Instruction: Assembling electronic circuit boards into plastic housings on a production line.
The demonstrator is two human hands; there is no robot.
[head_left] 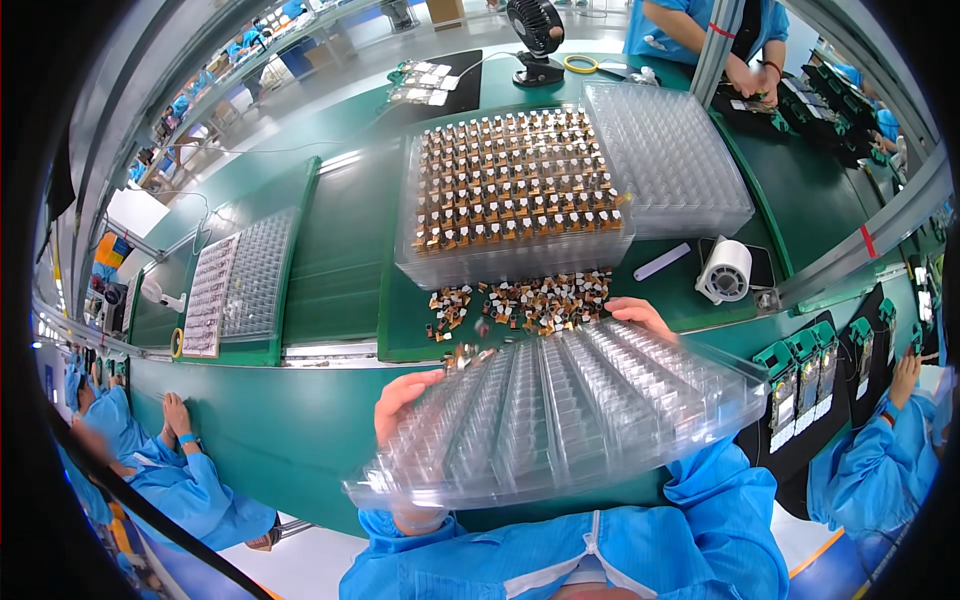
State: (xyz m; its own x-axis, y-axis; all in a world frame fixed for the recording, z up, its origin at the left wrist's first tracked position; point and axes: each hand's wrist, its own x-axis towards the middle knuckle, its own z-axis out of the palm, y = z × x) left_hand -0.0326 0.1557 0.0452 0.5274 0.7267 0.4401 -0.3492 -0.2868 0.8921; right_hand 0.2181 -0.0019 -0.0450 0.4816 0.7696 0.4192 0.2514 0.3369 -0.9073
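Observation:
A clear plastic tray (560, 410) with rows of small pockets is tilted in front of my chest, its far edge lower over the green mat. My left hand (402, 398) grips it at the left, partly seen through the plastic. At the far right edge, my right hand (642, 315) has its fingers closed on the tray. Just beyond that edge lies a loose heap of small black, white and gold electronic parts (548, 303). A few blurred parts show near the tray's far left corner. Behind the heap stands a stack of clear trays, its top tray (515, 190) filled with rows of similar parts.
Another stack of clear trays (665, 160) stands at the right. Near it are a white strip (662, 262) and a white cylindrical device (727, 272). A black fan (538, 42) sits at the back. Co-workers' hands (755, 82) are busy at the back right; metal posts frame the bench.

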